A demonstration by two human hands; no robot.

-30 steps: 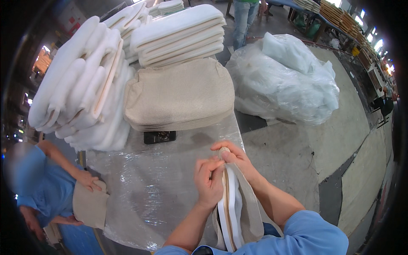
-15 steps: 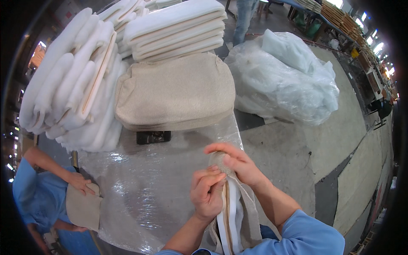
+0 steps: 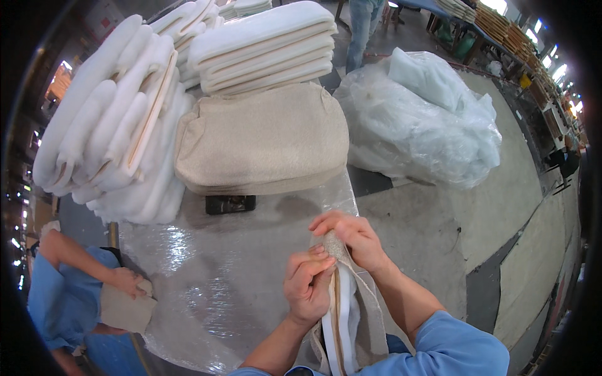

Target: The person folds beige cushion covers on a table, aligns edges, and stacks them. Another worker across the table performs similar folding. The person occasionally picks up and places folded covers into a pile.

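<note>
Both my hands grip the end of a beige fabric cushion cover point(image 3: 374, 316) near the table's right edge. My left hand point(image 3: 308, 282) pinches the cover's edge, thumb and fingers pressed together. Over the top end curls my right hand point(image 3: 352, 238), its fingers wrapped round the cloth. Between the cover's open sides shows a foam pad point(image 3: 343, 319) with white wadding and a tan layer in the middle. The pad's lower end is hidden by my body and sleeve. Beyond my hands lies a plump beige cushion point(image 3: 263, 138).
Stacked white wadded pads point(image 3: 263, 47) and more folded pads point(image 3: 106, 113) stand at the back and left. A black phone-like object point(image 3: 231, 204) lies on the plastic-covered table point(image 3: 207, 276). A clear plastic bundle point(image 3: 420, 119) sits back right. At left, a co-worker's hand point(image 3: 128, 282) holds beige cloth point(image 3: 128, 307).
My right hand's fingers have curled closer round the top of the cover; my left keeps its pinch. At left, the co-worker's hand and cloth have shifted slightly. The view has moved a little.
</note>
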